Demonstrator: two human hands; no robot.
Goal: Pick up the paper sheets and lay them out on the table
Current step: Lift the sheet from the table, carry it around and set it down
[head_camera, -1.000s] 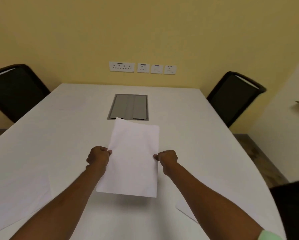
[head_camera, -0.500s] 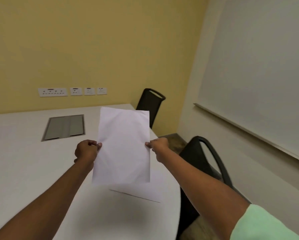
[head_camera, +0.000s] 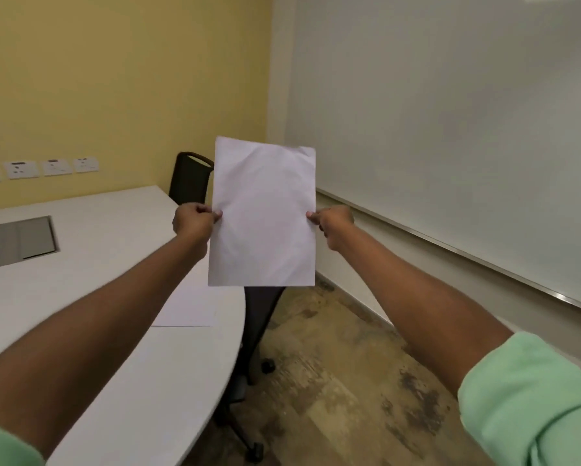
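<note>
I hold a white paper sheet upright in the air, past the right edge of the white table and over the floor. My left hand pinches its left edge and my right hand pinches its right edge, both at mid height. The sheet's top right corner is slightly creased. Another white sheet lies flat on the table near its right rim, partly hidden behind the held sheet and my left forearm.
A black chair stands behind the held sheet, and a second chair's frame and base show below it at the table's rim. A grey cable hatch sits in the table. A whiteboard covers the right wall.
My view has swung to the right. Both hands carried the sheet from above the table's middle to the right, beyond its edge, and raised it more upright.
</note>
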